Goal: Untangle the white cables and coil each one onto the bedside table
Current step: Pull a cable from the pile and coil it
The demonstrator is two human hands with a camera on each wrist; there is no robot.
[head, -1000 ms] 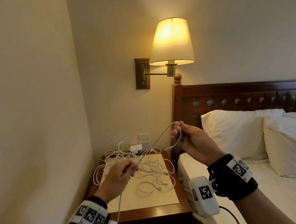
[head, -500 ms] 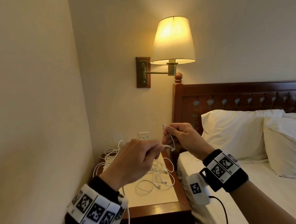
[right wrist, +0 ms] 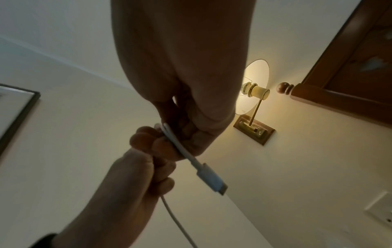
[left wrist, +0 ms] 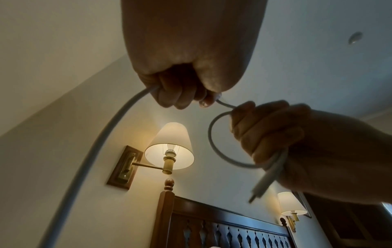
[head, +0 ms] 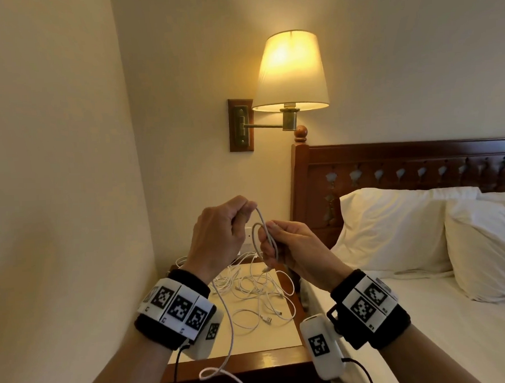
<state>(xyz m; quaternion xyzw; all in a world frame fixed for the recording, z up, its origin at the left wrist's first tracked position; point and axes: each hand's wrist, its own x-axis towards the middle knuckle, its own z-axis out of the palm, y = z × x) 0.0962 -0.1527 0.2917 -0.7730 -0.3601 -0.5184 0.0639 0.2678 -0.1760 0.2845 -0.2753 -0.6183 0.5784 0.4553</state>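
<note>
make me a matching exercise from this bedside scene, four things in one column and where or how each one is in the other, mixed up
Things:
1. held cable
2. cable tangle
3. wall lamp
4. pillows

States:
a. lit, above the bedside table
b. looped in the right hand, fed by the left hand
c. white, on the bed against the headboard
d. loose on the tabletop

Pairs: 1-b, 2-d, 3-a, 4-c

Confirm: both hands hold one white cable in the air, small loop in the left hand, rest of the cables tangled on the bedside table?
Not quite. The small loop sits in the right hand, not the left; the left wrist view shows it best. The left hand grips the white cable further along. The other cables do lie tangled on the bedside table.
</note>
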